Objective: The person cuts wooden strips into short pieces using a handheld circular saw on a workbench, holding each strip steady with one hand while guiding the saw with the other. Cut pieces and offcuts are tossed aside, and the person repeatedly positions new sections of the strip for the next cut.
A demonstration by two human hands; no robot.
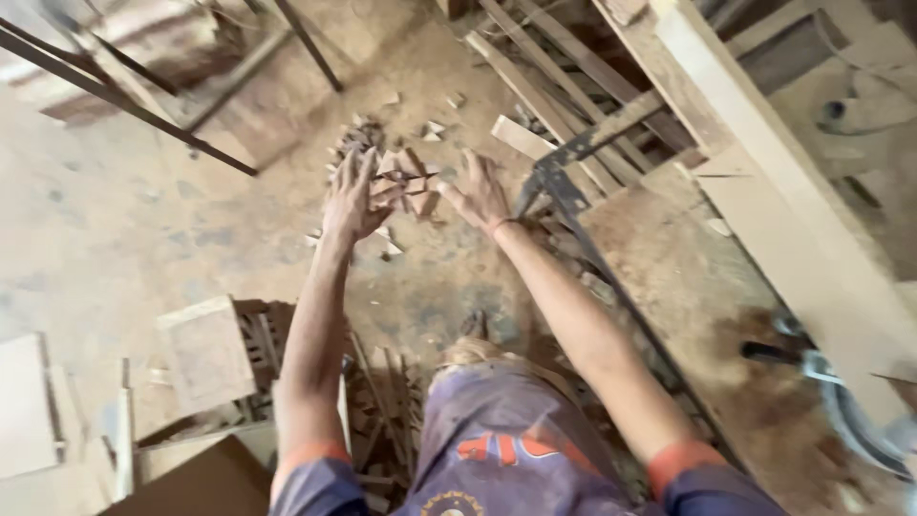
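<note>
Both arms stretch forward over the dusty floor (124, 229). The left hand (351, 196) is spread, fingers splayed and released, palm down. The right hand (480, 191) is likewise spread with nothing gripped. Between them, near the fingertips, small wood offcuts (409, 177) hang blurred above the floor; a thin dark sliver among them lies roughly crosswise, its long axis running left to right between the hands. More scraps (358, 134) lie in a heap just beyond. A dark metal frame (564, 191) and long planks (726, 105) sit to the right, a wood block (205, 354) lower left.
</note>
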